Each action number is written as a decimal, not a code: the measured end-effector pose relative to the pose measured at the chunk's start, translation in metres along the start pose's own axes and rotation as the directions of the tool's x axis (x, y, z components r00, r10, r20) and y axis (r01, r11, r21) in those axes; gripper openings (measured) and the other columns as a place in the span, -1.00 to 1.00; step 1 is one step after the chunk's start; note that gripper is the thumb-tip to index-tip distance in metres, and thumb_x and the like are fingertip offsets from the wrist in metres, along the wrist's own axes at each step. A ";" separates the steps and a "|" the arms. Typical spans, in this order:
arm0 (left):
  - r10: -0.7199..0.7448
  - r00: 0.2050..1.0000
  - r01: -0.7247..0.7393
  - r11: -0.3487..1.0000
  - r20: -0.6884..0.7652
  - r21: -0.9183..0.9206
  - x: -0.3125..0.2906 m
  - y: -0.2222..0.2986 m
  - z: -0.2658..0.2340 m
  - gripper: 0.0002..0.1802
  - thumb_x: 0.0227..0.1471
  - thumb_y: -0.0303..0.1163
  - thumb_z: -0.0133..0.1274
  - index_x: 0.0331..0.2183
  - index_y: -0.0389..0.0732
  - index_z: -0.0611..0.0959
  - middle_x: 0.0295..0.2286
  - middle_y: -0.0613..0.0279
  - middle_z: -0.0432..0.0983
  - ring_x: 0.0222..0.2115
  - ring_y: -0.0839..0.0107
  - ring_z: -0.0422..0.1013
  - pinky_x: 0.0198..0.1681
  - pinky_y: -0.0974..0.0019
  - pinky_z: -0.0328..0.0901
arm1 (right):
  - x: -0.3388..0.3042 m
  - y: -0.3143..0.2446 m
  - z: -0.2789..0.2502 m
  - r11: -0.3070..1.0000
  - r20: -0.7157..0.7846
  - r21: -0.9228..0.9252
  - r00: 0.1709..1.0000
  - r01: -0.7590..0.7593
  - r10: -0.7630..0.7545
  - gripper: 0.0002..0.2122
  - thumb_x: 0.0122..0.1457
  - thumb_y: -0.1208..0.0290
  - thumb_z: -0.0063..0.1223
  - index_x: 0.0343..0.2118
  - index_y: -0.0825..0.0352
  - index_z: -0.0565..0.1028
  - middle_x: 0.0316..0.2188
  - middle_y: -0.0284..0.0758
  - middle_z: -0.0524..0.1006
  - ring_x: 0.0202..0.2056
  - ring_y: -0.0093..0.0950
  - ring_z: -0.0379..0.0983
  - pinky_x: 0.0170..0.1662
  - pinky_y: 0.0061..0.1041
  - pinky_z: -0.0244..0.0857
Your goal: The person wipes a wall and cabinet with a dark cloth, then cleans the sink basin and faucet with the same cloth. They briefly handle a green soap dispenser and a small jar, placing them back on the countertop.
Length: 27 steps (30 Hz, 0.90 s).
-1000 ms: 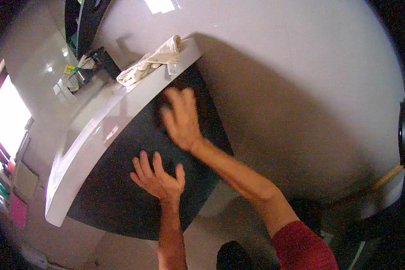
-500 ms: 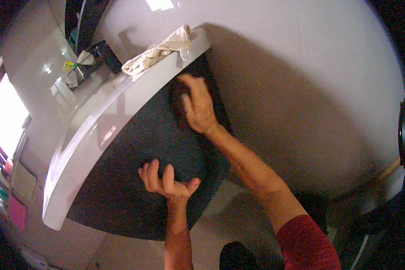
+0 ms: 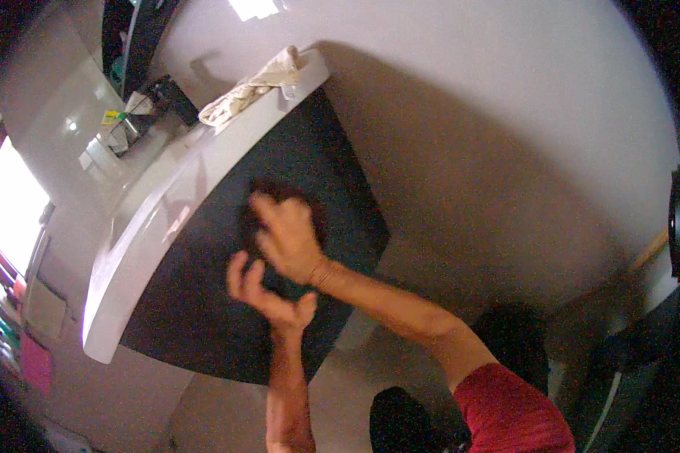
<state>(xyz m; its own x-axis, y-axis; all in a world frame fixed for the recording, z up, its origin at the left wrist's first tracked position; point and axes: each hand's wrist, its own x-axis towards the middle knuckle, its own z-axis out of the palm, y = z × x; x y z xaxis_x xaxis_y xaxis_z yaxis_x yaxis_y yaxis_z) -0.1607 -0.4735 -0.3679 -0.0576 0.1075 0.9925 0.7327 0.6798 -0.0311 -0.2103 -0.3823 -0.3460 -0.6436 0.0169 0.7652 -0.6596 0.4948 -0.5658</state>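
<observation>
In front of me stands a dark cabinet front (image 3: pixel 332 158) beneath a thick white countertop edge (image 3: pixel 155 215). My right hand (image 3: pixel 291 238) is at the middle of that dark surface, its fingers blurred by motion. A dark patch surrounds those fingers; whether it is a cloth or a shadow I cannot make out. Just below it, my left hand (image 3: pixel 268 294) is turned palm up, its fingers curved and apart, with nothing visible in it. The two hands overlap closely in view; whether they touch is unclear. A crumpled cream cloth (image 3: pixel 251 90) lies on the countertop's far edge.
A dark wire basket (image 3: pixel 132 128) with small items stands on the counter at the far left. A pale wall (image 3: pixel 506 98) rises on the right. Toward the left are a bright window (image 3: pixel 11 200) and a pink sheet (image 3: pixel 35 364). A dark round-topped object (image 3: pixel 397 419) is below.
My right hand has moved down and left across the dark surface, close to my left hand. The left hand has shifted slightly left and up, still open. The view has shifted slightly.
</observation>
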 end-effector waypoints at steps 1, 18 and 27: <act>-0.066 0.997 0.065 0.997 -0.040 -0.043 -0.001 0.000 -0.009 -0.25 -0.05 0.26 -0.15 -0.07 -0.18 0.27 -0.04 -0.04 0.13 -0.02 0.07 0.09 0.07 -0.08 -0.06 | -0.002 -0.009 0.006 0.999 0.281 0.030 0.960 -0.024 0.015 -0.55 -0.04 0.46 -0.08 0.01 0.31 0.30 -0.21 -0.09 0.39 -0.17 -0.10 0.31 -0.10 -0.10 0.14; -0.041 0.840 -0.436 0.543 0.541 0.718 0.010 0.015 -0.132 -0.40 0.05 0.11 -0.18 0.02 -0.05 0.40 0.11 -0.09 0.05 0.14 -0.21 -0.09 0.11 -0.29 -0.23 | -0.025 0.088 -0.026 0.924 -0.498 0.250 0.780 -0.290 0.379 -0.50 0.07 0.36 -0.10 0.12 0.25 0.15 0.04 -0.01 0.23 0.02 -0.02 0.18 0.08 -0.21 0.11; -0.032 0.841 -0.448 0.520 0.540 0.727 0.007 0.023 -0.150 -0.30 -0.01 0.23 -0.19 0.03 -0.06 0.39 0.11 -0.15 0.02 0.14 -0.25 -0.12 0.10 -0.32 -0.25 | -0.170 0.159 0.013 0.620 -0.439 0.480 0.442 -0.621 0.782 -0.50 0.13 0.30 -0.29 0.15 0.33 0.09 0.13 -0.06 0.12 0.15 -0.09 -0.01 0.20 -0.22 -0.18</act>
<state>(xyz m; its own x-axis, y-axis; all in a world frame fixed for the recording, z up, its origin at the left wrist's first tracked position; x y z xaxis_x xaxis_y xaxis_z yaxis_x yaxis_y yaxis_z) -0.0430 -0.5660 -0.3437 -0.4382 0.4608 0.7718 -0.0861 0.8332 -0.5463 -0.2109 -0.3182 -0.5702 -0.6303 0.7758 0.0307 -0.1960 -0.1208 -0.9731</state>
